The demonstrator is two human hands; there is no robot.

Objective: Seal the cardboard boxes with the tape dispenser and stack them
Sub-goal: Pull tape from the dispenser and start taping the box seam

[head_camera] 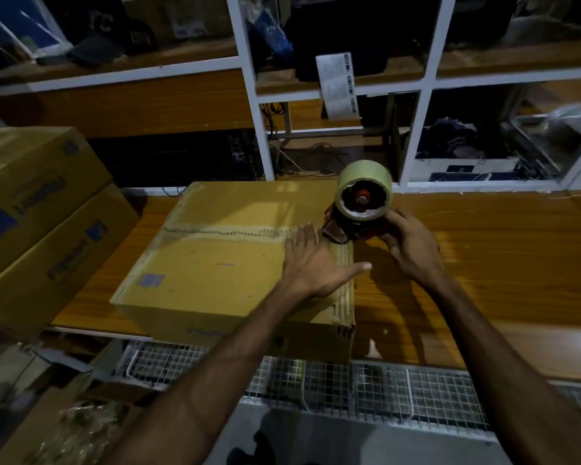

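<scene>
A brown cardboard box point(215, 270) lies flat on the wooden table point(483, 280), with a strip of tape running along its centre seam. My left hand point(311, 261) presses flat on the box top near its right edge, fingers spread. My right hand point(413, 245) grips the handle of a red tape dispenser point(359, 209) carrying a pale roll of tape. The dispenser's blade end sits at the right end of the seam, just beyond my left fingertips.
Two more cardboard boxes point(37, 209) with blue print are stacked at the left. White metal shelving point(259, 122) with cables and clutter stands behind the table. A wire mesh rack point(366, 391) lies below the table's near edge.
</scene>
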